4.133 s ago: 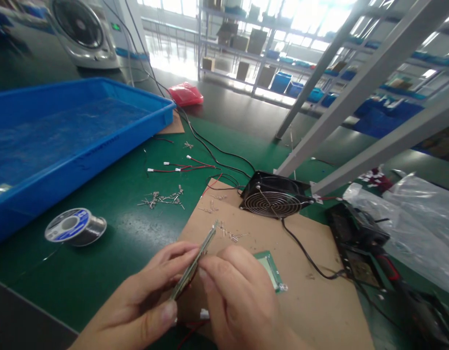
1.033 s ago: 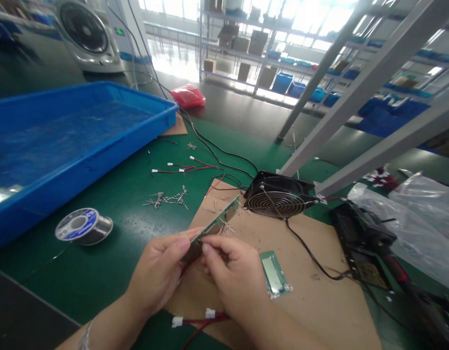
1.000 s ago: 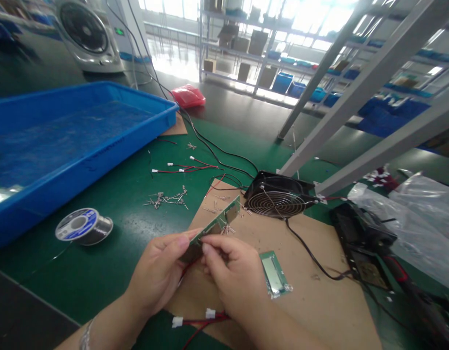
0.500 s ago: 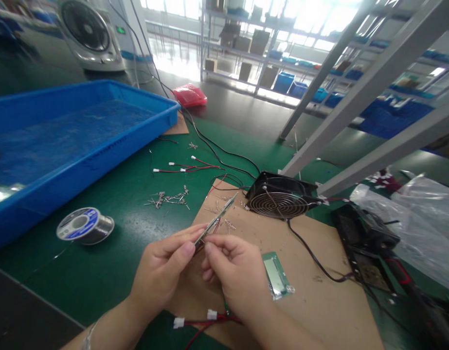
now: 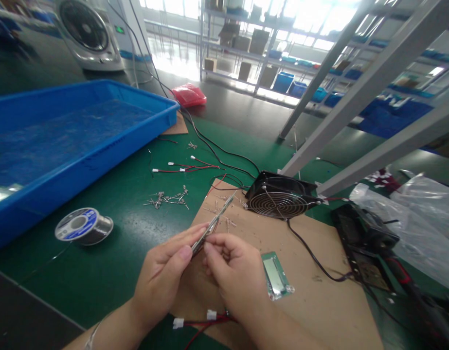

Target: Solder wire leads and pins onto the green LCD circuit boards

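Circuit board [image 5: 213, 224] edge-on, pinched by left hand [image 5: 165, 278], right hand [image 5: 236, 277] fingertips touching it

Green bench [image 5: 129, 233] bears tray [image 5: 100, 146], cardboard [image 5: 319, 311], solder spool [image 5: 83, 226].

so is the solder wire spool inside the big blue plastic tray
No, the solder wire spool lies on the green bench mat, outside the blue plastic tray.

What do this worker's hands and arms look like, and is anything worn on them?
Both the left hand and the right hand are bare: no gloves, no rings that show, and nails cut short. No sleeves are in view up to the picture's lower edge. A thin silvery bracelet circles the left wrist.
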`<state>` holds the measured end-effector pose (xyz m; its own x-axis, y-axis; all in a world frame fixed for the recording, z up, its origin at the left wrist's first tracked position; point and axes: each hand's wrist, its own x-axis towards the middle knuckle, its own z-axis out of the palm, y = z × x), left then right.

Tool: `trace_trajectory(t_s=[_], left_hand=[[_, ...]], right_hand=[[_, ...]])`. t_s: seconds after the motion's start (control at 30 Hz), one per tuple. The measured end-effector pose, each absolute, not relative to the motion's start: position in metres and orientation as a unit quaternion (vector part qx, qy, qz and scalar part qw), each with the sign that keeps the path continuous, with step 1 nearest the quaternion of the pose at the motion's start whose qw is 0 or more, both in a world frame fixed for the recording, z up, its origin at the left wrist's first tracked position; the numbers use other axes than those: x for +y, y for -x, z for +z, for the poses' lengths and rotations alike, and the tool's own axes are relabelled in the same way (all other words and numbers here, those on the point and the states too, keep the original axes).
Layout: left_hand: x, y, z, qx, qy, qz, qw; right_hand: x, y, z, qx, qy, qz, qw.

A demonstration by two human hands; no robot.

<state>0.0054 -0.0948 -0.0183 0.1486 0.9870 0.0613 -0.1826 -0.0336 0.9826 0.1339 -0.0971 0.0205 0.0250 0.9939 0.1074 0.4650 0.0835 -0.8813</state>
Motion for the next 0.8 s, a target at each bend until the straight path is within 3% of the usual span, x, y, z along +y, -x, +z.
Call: trace_trajectory(t_s=[0.23, 0.6, 0.8], left_hand=[[-0.095, -0.003, -0.015, 0.402, -0.606, 0.482, 0.488], [-0.091, 0.002, -0.009, 0.419, -0.588, 0.475, 0.503], [-0.092, 0.014, 0.008, 0.481, -0.612, 0.398, 0.487]], right_hand=[[-0.099, -0.139, 0.016, -0.737, 0.523, 0.103, 0.416], [-0.094, -0.139, 0.026, -0.651, 0.563, 0.343, 0.377], [-0.099, -0.140, 0.033, -0.659, 0.542, 0.427, 0.297]])
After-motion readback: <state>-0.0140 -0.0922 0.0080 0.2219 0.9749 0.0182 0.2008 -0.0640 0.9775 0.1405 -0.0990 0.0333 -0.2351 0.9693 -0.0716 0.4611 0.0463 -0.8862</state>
